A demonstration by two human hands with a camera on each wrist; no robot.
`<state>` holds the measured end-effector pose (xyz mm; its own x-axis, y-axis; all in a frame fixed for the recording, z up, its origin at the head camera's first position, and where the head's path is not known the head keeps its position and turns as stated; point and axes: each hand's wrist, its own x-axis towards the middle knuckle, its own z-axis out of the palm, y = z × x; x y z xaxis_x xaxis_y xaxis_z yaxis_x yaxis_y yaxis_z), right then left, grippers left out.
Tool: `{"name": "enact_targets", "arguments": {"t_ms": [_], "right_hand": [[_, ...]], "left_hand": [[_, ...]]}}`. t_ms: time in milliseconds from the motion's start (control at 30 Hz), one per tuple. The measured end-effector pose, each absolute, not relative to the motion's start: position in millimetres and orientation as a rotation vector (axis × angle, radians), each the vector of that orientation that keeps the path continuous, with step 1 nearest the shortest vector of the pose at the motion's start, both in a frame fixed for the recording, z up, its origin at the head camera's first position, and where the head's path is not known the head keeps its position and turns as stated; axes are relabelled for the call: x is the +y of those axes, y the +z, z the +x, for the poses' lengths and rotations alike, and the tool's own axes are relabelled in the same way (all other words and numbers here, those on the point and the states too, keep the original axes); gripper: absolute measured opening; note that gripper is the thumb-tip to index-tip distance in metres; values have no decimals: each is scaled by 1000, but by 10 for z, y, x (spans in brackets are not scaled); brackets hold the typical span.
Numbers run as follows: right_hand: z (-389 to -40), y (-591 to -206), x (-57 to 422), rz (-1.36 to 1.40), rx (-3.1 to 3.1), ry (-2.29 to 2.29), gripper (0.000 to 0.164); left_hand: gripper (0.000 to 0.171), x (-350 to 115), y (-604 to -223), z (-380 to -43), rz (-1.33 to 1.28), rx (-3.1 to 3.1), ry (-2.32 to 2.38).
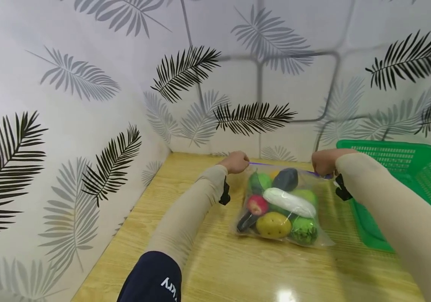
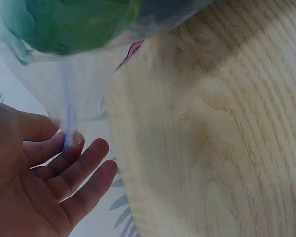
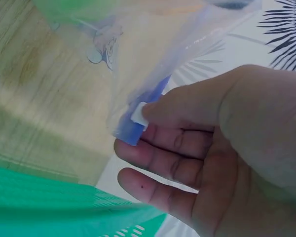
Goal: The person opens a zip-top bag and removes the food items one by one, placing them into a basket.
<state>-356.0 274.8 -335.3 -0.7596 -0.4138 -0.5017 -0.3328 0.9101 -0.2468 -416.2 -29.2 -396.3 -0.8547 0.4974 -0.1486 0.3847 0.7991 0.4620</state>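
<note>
A clear zip bag (image 1: pixel 325 237) full of produce hangs tilted between my hands, close over the table. My left hand (image 1: pixel 235 162) pinches one end of its blue seal strip (image 2: pixel 67 106) between thumb and fingers. At the other end, my right hand (image 1: pixel 325 162) pinches the seal, thumb on a small white slider (image 3: pixel 139 114). Through the plastic show a long white vegetable (image 1: pixel 288 202), a yellow potato-like piece (image 1: pixel 273 225), a red round fruit (image 1: pixel 257 205), a dark purple piece (image 1: pixel 286 179), a leafy green ball (image 1: pixel 304 230) and other green pieces.
A green plastic basket (image 1: pixel 374 235) with slotted walls stands on the right, beside my right forearm. The wooden table (image 1: pixel 223 260) meets leaf-patterned walls (image 1: pixel 98 138) at the left and back.
</note>
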Motion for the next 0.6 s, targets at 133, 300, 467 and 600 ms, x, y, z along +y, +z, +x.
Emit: {"name": "enact_targets", "arguments": {"t_ms": [133,300,467,600], "right_hand": [[-3479,-3274,2762,-563,2544,-254,46],[-3364,-3113,2753,-575,2600,-270,29],[-3247,-2979,2792,-651,2690,-245,29],[-3105,-2896,2822,-725,2751,-238,23]], "left_hand": [[36,-322,-3882,-4092,661,2733,752],[32,-394,-3769,-4012,632,2729,942],[29,-476,-3636,-3919,613,2732,1091],[26,-535,-3537,-3820,592,2733,1183]]}}
